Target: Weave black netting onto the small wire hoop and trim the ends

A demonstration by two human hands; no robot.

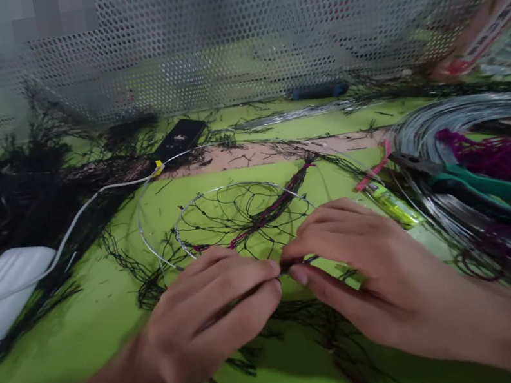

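A wire hoop [223, 188] with black knotted netting [244, 216] across it lies over the green surface. Purple strands run through a gathered bunch of the mesh. At the hoop's near side, my left hand [221, 308] pinches the netted rim, its fingers folded down. Fingertip to fingertip with it, my right hand [371, 270] pinches the same stretch of rim between thumb and forefinger. The exact strand between the fingertips is hidden. Loose black net ends [301, 318] hang below both hands.
Green-handled pliers [494, 184] rest on a coil of wire [458, 112] at the right, beside purple netting [509, 159]. A black power bank [181, 137] with a white cable lies behind. At left are a white plastic object [15, 277] and black netting [89, 226]. Perforated metal [229, 32] stands behind.
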